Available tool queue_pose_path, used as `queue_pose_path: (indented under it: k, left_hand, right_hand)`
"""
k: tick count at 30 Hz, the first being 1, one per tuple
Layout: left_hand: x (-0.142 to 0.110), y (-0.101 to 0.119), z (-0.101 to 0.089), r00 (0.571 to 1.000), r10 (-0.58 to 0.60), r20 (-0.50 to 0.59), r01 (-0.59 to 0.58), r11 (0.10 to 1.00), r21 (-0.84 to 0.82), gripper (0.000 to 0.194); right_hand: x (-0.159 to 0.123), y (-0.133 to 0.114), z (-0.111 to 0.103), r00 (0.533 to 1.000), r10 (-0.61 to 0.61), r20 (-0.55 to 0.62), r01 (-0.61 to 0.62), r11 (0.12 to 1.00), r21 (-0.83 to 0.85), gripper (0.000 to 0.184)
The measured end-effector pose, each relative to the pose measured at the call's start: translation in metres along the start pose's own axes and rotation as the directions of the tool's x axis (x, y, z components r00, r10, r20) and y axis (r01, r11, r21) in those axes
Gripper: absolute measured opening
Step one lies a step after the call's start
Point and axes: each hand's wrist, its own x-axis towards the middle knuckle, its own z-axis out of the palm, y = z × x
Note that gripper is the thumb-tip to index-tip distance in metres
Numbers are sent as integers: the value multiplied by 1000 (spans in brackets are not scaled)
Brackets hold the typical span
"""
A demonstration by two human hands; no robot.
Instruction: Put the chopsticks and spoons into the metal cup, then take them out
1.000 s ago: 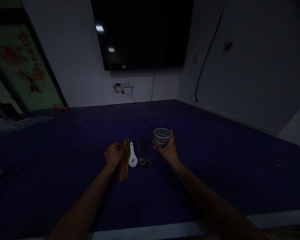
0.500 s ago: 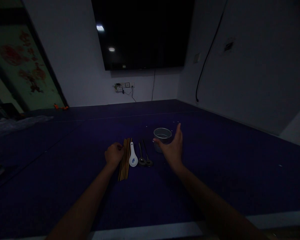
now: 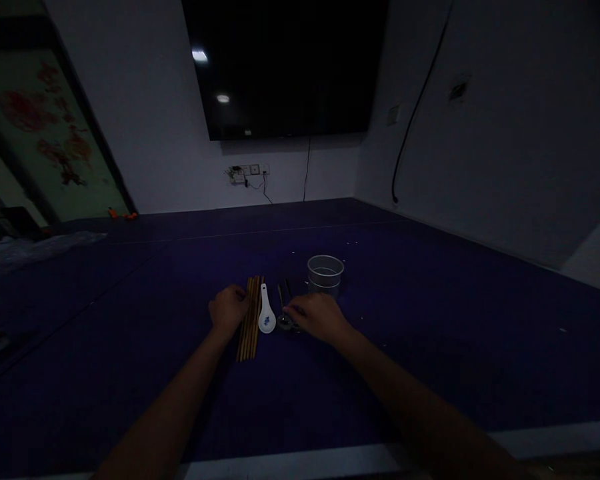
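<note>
A row of wooden chopsticks (image 3: 251, 327) lies on the purple surface. My left hand (image 3: 229, 308) is at their left edge, curled closed with its fingertips against them. Just right of the chopsticks is a white ceramic spoon (image 3: 267, 317) with a blue mark in its bowl. Beside that lie two metal spoons, the left metal spoon (image 3: 285, 323) showing more than the right one, which my right hand (image 3: 317, 315) partly covers. The right fingers are pinched together at the spoons' necks. Behind this hand stands an upright, open metal cup (image 3: 325, 270), its lower part hidden.
The purple surface (image 3: 180, 373) has a pale front edge and small white scraps on it. Clear plastic wrap (image 3: 35, 248) lies at the left, with small orange items (image 3: 123, 214) farther back. A television (image 3: 290, 67) hangs on the wall above sockets and cables.
My right hand has left the metal cup, moved left and down, and closed its fingers at the metal spoons. The cup stays in place, and my left hand has hardly moved.
</note>
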Motion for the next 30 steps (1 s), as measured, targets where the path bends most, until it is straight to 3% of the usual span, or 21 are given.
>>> queue_pose_path:
  k: [10,30]
  left_hand:
    - [2,-1,2,1000,-18,-6,18,1000,-23,24]
    - [-2,2,-2,1000,0,7,0,997,77,30]
  right_hand:
    - [1,0,-5,995,58,82,-57,998,-11,36]
    - [0,0,-4,997,55,63,-55,999,-1,34]
